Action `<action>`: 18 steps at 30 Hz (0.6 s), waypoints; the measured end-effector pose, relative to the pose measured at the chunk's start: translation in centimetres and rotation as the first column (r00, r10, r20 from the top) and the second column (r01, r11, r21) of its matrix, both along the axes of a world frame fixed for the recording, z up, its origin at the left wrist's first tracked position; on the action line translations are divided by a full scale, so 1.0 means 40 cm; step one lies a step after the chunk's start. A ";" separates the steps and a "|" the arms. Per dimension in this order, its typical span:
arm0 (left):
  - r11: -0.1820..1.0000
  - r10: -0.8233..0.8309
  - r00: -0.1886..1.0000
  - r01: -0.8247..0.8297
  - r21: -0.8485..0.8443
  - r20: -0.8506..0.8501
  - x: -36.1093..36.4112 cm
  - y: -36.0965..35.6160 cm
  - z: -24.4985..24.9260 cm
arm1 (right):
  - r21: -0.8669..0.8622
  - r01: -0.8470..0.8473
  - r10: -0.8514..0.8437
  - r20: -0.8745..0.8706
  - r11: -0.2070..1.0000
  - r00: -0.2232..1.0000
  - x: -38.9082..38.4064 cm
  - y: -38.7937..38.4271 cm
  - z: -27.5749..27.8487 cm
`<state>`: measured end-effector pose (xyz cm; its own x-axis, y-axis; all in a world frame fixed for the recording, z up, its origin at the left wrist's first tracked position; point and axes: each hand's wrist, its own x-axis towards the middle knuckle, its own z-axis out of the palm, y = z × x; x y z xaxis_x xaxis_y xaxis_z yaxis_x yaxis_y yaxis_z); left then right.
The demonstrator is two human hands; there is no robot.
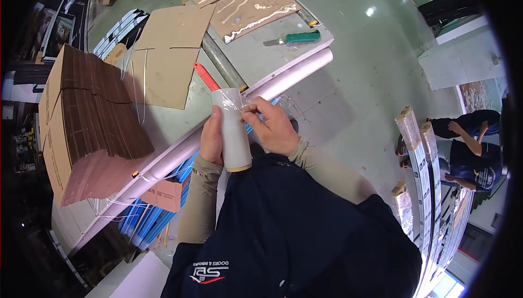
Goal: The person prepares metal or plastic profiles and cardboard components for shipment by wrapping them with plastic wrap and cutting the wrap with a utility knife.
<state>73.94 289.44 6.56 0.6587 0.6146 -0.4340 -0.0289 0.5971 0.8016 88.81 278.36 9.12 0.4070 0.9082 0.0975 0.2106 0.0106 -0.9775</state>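
Note:
Upright in front of my body is a roll of clear stretch film [235, 140], its yellowish core edge showing at the lower end. My left hand [211, 139] is wrapped around the roll's left side. At the upper right of the roll, my right hand [273, 128] pinches the loose film with thumb and fingers, and thin wrinkled film shows around the fingertips. A red handle-like piece [206, 77] juts out past the roll's top end, its lower part hidden behind the roll. Farther off on the table lies a green-handled knife [301, 38] with its blade bare.
A tall stack of folded cardboard [101, 124] stands on the table [261, 61] at left. Beside it lie flat cardboard sheets [166, 53] and a grey tube [223, 61]. Blue strips [155, 211] sit below the pink-white table edge. At right, people [471, 151] stand by long wrapped profiles [422, 173].

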 end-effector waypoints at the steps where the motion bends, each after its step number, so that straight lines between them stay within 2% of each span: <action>1: 1.000 -0.007 1.000 0.008 0.024 -0.023 0.001 0.002 -0.001 | 0.014 -0.008 0.008 -0.008 1.000 1.000 0.000 0.001 -0.001; 3: 0.997 -0.031 0.999 0.034 0.066 -0.045 -0.002 0.010 -0.007 | 0.041 -0.017 0.018 -0.027 0.999 0.999 -0.002 0.002 -0.007; 5: 0.993 -0.066 0.997 0.070 0.100 -0.042 -0.011 0.020 -0.022 | -0.018 -0.040 0.034 -0.233 0.999 0.972 -0.005 0.010 -0.016; 7: 0.982 0.022 0.994 -0.001 0.187 -0.111 -0.007 0.017 -0.028 | -0.050 -0.056 0.031 -0.406 0.997 0.913 -0.011 0.021 -0.031; 9: 0.970 0.096 0.987 -0.064 0.234 -0.126 -0.004 0.010 -0.017 | -0.051 -0.062 0.017 -0.623 0.997 0.782 -0.019 0.025 -0.043; 10: 0.986 0.049 0.994 -0.032 0.166 -0.099 -0.006 0.009 -0.019 | -0.049 -0.068 0.012 -0.716 0.997 0.698 -0.022 0.029 -0.044; 11: 0.995 0.005 0.998 0.002 0.100 -0.068 -0.010 0.008 -0.019 | -0.150 -0.050 -0.087 -0.782 0.988 0.617 -0.029 0.031 -0.024; 13: 0.997 -0.071 0.997 0.071 -0.013 0.036 -0.016 0.002 -0.012 | -0.142 -0.098 -0.057 -0.806 0.985 0.589 -0.033 0.026 -0.031; 14: 0.999 -0.034 0.997 0.035 -0.022 0.066 -0.016 -0.004 -0.001 | -0.135 -0.128 -0.037 -0.817 0.983 0.575 -0.033 0.026 -0.031; 15: 0.999 0.003 0.995 0.000 -0.033 0.097 -0.016 -0.011 0.008 | -0.135 -0.136 -0.014 -0.757 0.981 0.653 -0.033 0.024 -0.025; 18: 1.000 0.009 0.993 -0.009 -0.002 0.114 -0.030 -0.010 0.011 | -0.099 -0.215 0.060 -0.777 0.972 0.627 -0.010 0.027 -0.034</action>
